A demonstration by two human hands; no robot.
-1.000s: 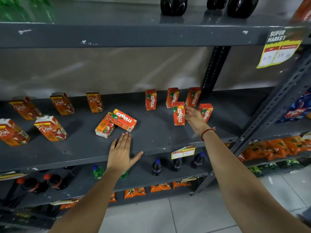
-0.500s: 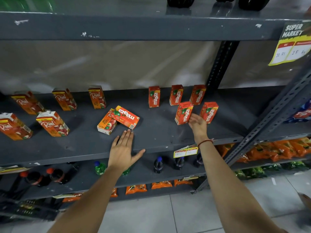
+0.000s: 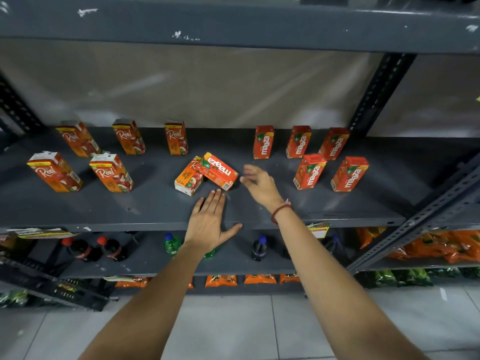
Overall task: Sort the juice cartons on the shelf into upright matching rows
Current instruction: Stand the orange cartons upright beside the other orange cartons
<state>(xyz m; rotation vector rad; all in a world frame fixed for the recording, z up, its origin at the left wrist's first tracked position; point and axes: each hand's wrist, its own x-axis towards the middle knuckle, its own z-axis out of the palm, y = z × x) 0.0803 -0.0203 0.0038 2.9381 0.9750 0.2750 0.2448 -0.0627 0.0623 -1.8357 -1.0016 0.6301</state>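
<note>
On the grey shelf (image 3: 259, 211), several upright Real cartons (image 3: 110, 172) stand at the left and several upright Maaza cartons (image 3: 309, 171) at the right. In the middle a Maaza carton (image 3: 219, 171) lies flat, leaning across a toppled Real carton (image 3: 188, 179). My left hand (image 3: 210, 222) rests flat on the shelf's front, fingers apart, fingertips just short of the two fallen cartons. My right hand (image 3: 259, 185) hovers open and blurred just right of the lying Maaza carton, holding nothing.
A dark upright post (image 3: 374, 92) rises at the back right, and a slanted brace (image 3: 426, 214) crosses the right end. The shelf above (image 3: 233, 24) hangs close overhead. Soda bottles (image 3: 259, 248) and orange snack packs (image 3: 441, 248) fill the shelves below.
My right hand has let go of the front Maaza carton, now standing upright, and has swung left toward the fallen cartons. My left hand has stayed flat on the shelf.
</note>
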